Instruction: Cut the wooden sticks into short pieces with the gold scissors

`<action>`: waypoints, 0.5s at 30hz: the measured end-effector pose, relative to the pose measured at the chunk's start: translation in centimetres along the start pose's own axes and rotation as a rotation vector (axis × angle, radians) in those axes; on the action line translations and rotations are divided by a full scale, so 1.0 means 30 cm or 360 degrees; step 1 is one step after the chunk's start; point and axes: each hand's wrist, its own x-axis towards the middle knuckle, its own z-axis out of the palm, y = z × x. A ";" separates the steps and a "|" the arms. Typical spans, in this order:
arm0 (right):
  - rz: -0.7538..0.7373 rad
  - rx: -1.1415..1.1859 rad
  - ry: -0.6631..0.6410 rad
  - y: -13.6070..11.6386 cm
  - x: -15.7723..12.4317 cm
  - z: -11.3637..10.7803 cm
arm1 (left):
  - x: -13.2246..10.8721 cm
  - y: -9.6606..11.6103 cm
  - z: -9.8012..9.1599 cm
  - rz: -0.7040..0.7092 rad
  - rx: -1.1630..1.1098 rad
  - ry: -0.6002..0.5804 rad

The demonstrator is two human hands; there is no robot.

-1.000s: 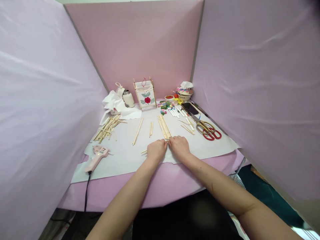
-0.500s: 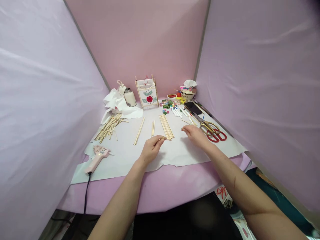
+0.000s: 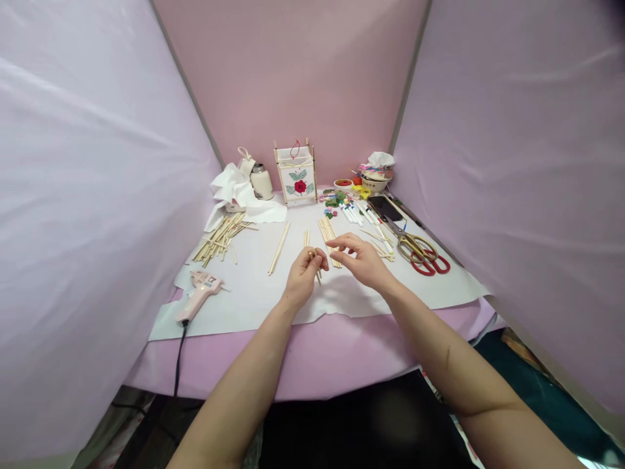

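Observation:
My left hand [image 3: 303, 277] is raised a little above the white paper sheet [image 3: 244, 293], its fingers pinched round a short wooden stick [image 3: 315, 262]. My right hand [image 3: 360, 259] hovers just to its right with the fingers loosely curled and spread, the tips close to the stick, holding nothing I can see. Behind both hands lies a neat row of sticks [image 3: 328, 233], and a pair of sticks [image 3: 306, 238] lies beside it.
A pink glue gun [image 3: 199, 294] with a black cord lies front left. A loose stick pile [image 3: 219, 238], a single long stick [image 3: 279, 247], crumpled tissue [image 3: 239, 195], a paper lantern [image 3: 297, 174], markers [image 3: 354, 213], a phone [image 3: 385, 207] and red-handled scissors [image 3: 418, 251] lie further back. Pink screens stand on three sides.
My left hand lifted the short stick off the paper. My right hand went out towards the scissors, then came back beside the left. The view shifted slightly.

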 end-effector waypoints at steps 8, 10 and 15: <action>0.0141 0.0256 -0.0015 -0.012 0.021 0.104 | 0.001 -0.003 -0.035 -0.0182 0.0346 -0.0276; 0.0142 0.0276 -0.0037 0.000 0.013 0.107 | 0.002 -0.007 -0.039 -0.0189 0.0390 -0.0361; 0.0144 0.0362 -0.0060 0.013 -0.009 0.097 | 0.002 -0.006 -0.032 -0.0198 0.0584 -0.0497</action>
